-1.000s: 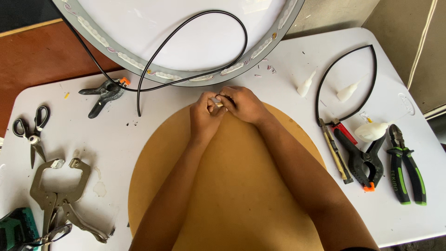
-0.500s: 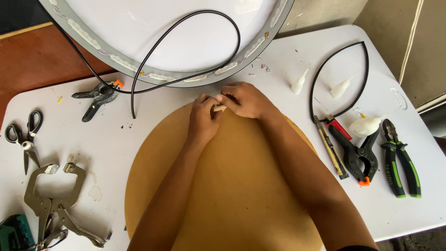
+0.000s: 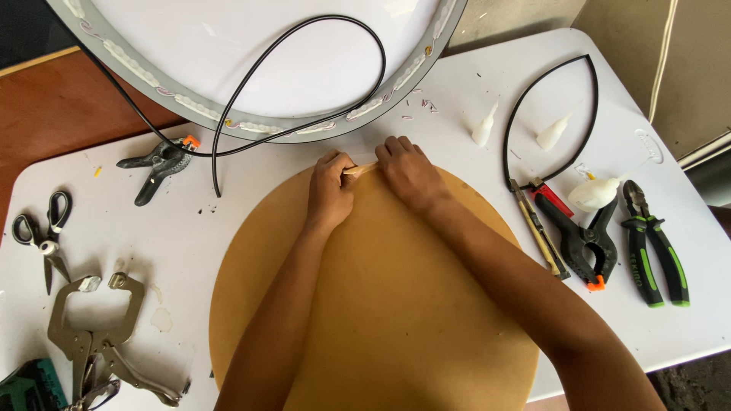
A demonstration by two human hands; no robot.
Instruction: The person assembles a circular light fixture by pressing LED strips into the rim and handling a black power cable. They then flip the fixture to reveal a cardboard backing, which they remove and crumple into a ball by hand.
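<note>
Strip [image 3: 361,169] lies crosswise between your hands at disc [image 3: 396,304] far edge | left hand [image 3: 331,190] and right hand [image 3: 407,169] pinch its ends, equally near

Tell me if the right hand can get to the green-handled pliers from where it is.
Probably yes. The right hand pinches a small pale strip at the round board's far edge; the green-handled pliers lie on the same side, with only a black spring clamp lying flat between, easily passed over.

A workshop: the white surface [image 3: 670,320] carries hand tools, namely scissors [image 3: 42,236], locking clamps [image 3: 95,335], spring clamps [image 3: 582,240], green-handled pliers [image 3: 655,247] and glue bottles [image 3: 594,194].
</note>
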